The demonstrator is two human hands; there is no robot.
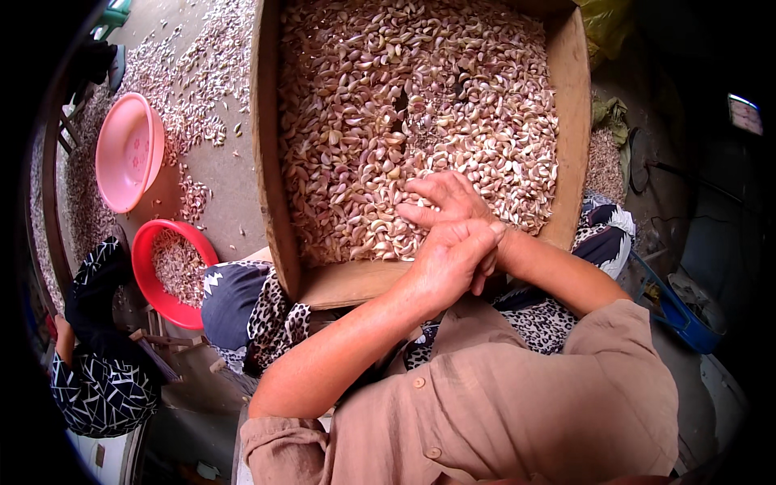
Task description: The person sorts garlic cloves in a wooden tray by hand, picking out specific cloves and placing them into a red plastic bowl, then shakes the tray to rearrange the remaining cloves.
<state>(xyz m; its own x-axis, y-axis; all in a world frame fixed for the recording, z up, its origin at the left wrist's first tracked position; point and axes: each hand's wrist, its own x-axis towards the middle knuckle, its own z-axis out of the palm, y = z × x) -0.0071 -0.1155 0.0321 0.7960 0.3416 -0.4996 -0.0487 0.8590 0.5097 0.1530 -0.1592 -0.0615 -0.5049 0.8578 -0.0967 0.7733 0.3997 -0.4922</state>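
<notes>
In front of me a shallow wooden box holds a thick layer of loose garlic cloves, pinkish and white. Its near edge rests by my lap. My forearms cross over that edge. My left hand is closed, its fingers curled round my right wrist. Beyond it, my right hand lies low over the cloves with its fingers spread apart. I see no clove held in it, though whether the fingertips touch the cloves is hard to tell. Small dark gaps show among the cloves near the middle of the box.
Left of the box, a pink basin stands tilted near a red basin with cloves in it. More cloves lie scattered over the floor. Another person in a black-and-white patterned top sits at the left. A blue container is at the right.
</notes>
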